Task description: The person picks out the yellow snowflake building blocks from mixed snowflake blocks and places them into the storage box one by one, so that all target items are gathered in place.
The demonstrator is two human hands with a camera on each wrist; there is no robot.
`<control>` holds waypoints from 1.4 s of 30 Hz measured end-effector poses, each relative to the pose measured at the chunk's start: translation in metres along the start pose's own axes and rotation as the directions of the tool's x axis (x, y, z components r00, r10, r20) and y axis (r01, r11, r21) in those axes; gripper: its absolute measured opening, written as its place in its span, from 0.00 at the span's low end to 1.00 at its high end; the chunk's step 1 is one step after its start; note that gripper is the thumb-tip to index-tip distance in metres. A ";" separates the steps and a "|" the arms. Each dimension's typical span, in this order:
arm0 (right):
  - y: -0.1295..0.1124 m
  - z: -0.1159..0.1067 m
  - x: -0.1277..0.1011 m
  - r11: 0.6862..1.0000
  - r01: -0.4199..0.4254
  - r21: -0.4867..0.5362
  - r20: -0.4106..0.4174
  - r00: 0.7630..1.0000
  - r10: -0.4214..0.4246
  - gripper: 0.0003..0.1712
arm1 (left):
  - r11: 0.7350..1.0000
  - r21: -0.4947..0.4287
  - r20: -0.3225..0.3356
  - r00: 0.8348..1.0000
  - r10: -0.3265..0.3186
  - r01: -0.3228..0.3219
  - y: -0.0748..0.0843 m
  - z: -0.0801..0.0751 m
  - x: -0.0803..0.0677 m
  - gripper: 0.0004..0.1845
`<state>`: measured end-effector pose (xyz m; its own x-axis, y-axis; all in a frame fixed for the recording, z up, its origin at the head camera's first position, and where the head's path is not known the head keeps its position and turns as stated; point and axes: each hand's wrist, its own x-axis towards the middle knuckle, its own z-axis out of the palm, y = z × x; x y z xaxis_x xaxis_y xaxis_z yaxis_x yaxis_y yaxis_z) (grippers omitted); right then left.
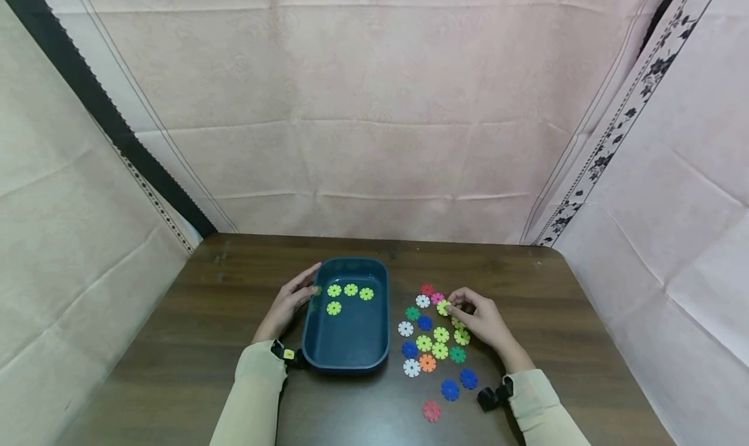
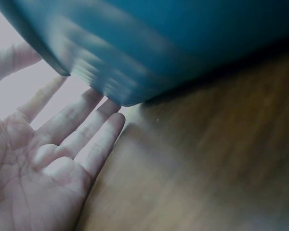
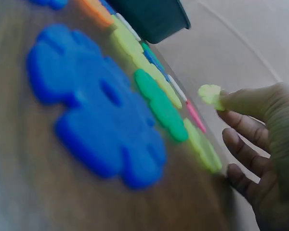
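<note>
Below the middle of the head frame, a blue tray sits on the worktop, its long sides running up the picture. The left hand lies along its left side, fingers spread and fairly straight. In the left wrist view the fingertips meet the outer wall, probably to steady the tray rather than lift it.

Four yellow flowers lie in the tray's upper half: three in a row, one under the row's left end. They are apart from one another, so the spacing looks deliberate.

Right of the tray, the right hand pinches another yellow flower with its fingertips, at the upper right of the loose pieces. The right wrist view shows this flower held by its edge, likely because so thin a piece offers little else to grip; the remaining fingers are bent loosely below it.

Between the tray and that hand, loose yellow flowers mix with an orange flower and others, seemingly set there for easy reach. Blue flowers and a red flower lie lower in the frame.
</note>
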<state>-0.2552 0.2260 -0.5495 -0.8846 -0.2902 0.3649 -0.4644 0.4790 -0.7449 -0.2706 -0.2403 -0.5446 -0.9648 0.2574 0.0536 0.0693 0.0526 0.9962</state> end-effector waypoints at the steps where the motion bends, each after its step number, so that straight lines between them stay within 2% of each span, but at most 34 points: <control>1: -0.003 0.001 0.002 1.000 0.001 0.004 0.004 1.000 -0.001 0.07 | 1.000 0.000 -0.002 1.000 0.001 -0.001 0.000 0.000 0.000 0.28; 8: -0.031 0.010 0.029 0.998 0.052 0.041 0.105 0.993 -0.056 0.05 | 1.000 0.024 -0.019 1.000 0.018 -0.017 0.000 0.003 0.000 0.27; 14: -0.069 0.029 0.058 0.988 0.143 0.066 0.214 0.965 -0.154 0.05 | 0.999 0.030 -0.035 0.999 0.011 -0.010 0.001 0.006 0.000 0.26; 18: -0.092 0.050 0.078 0.977 0.194 0.093 0.319 0.923 -0.214 0.06 | 1.000 0.027 -0.039 0.999 0.007 -0.006 0.000 0.006 0.001 0.27; 22: -0.109 0.073 0.096 0.959 0.279 0.039 0.418 0.867 -0.269 0.07 | 1.000 0.026 -0.043 0.999 0.011 -0.010 0.000 0.006 0.002 0.27; 27: -0.117 0.098 0.112 0.938 0.342 -0.059 0.554 0.793 -0.254 0.04 | 1.000 0.030 -0.047 0.999 0.003 -0.001 -0.001 0.006 0.002 0.27; 30: -0.116 0.107 0.117 0.933 0.348 -0.095 0.610 0.760 -0.222 0.04 | 0.999 0.031 -0.047 0.999 -0.009 0.010 0.000 0.007 0.001 0.27; 32: -0.115 0.111 0.120 0.932 0.345 -0.110 0.625 0.753 -0.205 0.04 | 1.000 0.028 -0.048 0.999 -0.010 0.012 0.000 0.007 0.001 0.27; 42: -0.117 0.117 0.126 0.935 0.316 -0.163 0.629 0.763 -0.148 0.05 | 1.000 0.020 -0.042 0.999 -0.002 0.003 0.000 0.005 0.001 0.27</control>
<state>-0.3070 0.0364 -0.4817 -0.5805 -0.8134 0.0374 -0.7202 0.4915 -0.4897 -0.2706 -0.2353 -0.5453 -0.9748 0.2164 0.0544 0.0715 0.0721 0.9948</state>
